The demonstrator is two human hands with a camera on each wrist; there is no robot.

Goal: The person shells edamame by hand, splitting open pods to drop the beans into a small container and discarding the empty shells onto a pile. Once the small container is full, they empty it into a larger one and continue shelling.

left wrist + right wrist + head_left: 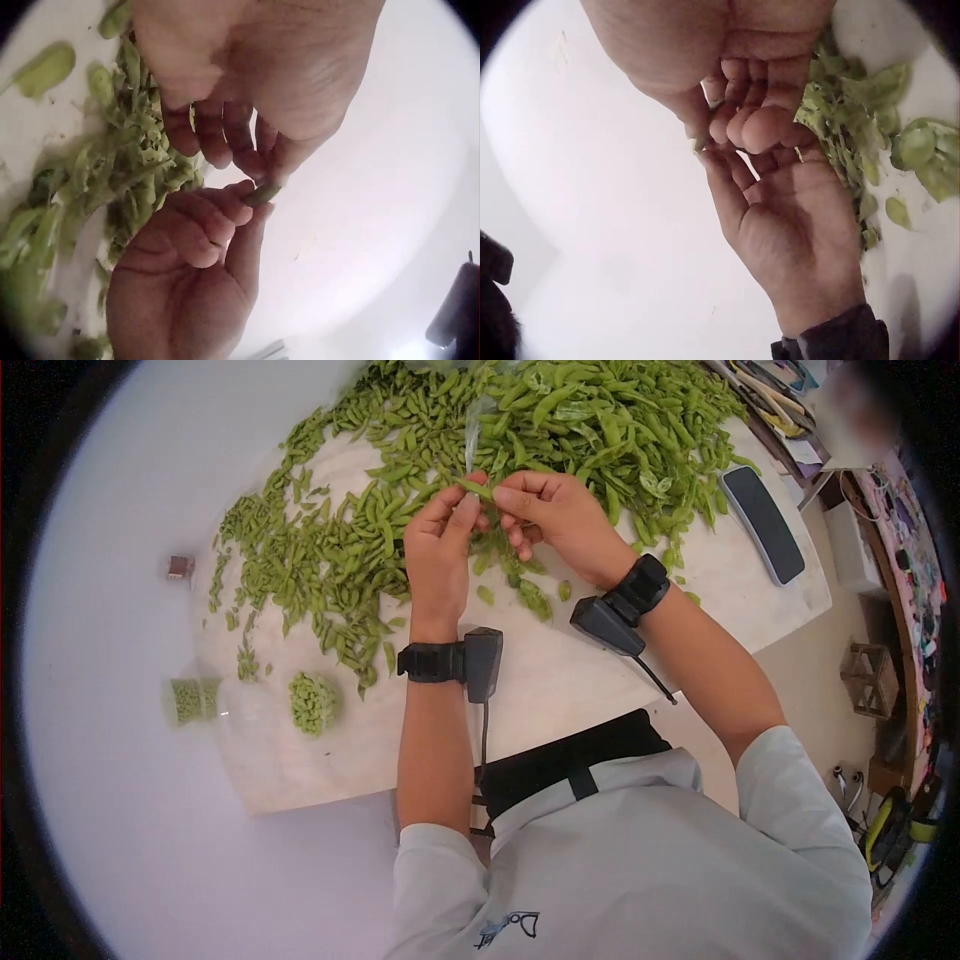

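A single green pod (478,489) is held between the two hands over the near edge of the pod heap. My left hand (438,555) pinches one end with thumb and fingertips, and my right hand (572,525) pinches the other. In the left wrist view the pod (264,195) shows between the fingertips of the left hand (262,67) above and the right hand (187,270) below. Fingers hide most of the pod (697,142) in the right wrist view, where the right hand (697,52) is above the left hand (795,225).
Green pods (610,420) are heaped across the far side of the white table (540,690), with smaller pods (340,560) spread leftward. Shelled beans (312,703) stand near the left front, another bean container (193,701) beyond. A phone (762,525) lies at the right.
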